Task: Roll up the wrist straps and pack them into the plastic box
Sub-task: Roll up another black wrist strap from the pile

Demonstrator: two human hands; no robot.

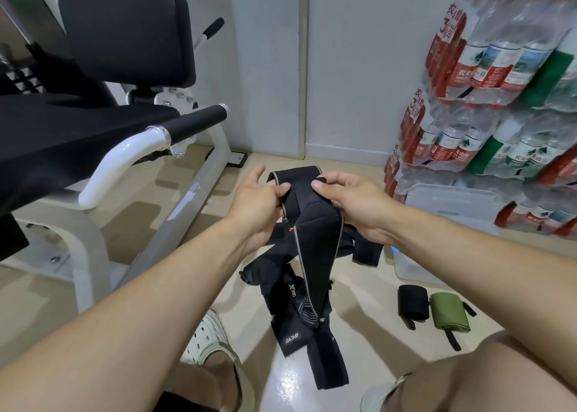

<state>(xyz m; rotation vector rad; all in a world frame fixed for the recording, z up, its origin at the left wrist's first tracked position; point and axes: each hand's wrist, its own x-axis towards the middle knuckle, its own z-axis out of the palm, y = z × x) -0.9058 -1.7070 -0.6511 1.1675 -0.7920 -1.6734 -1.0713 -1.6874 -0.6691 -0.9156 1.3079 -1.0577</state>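
Observation:
I hold a black wrist strap (315, 224) with a grey edge in front of me, above the floor. My left hand (256, 202) pinches its left edge with the thumb on top. Gripping the upper right part is my right hand (352, 202), thumb pressed on the fabric. The strap's tail hangs down toward more black straps (299, 333) heaped on the floor below. A rolled black strap (412, 302) and a rolled green strap (449, 315) lie on the floor at the right. The clear plastic box (406, 265) sits behind my right forearm, mostly hidden.
A white-framed gym machine (125, 149) with black pads fills the left side. Stacked packs of water bottles (499, 99) line the right wall, with a clear plastic lid (449, 202) leaning against them. My knees and a white shoe (206, 340) are at the bottom.

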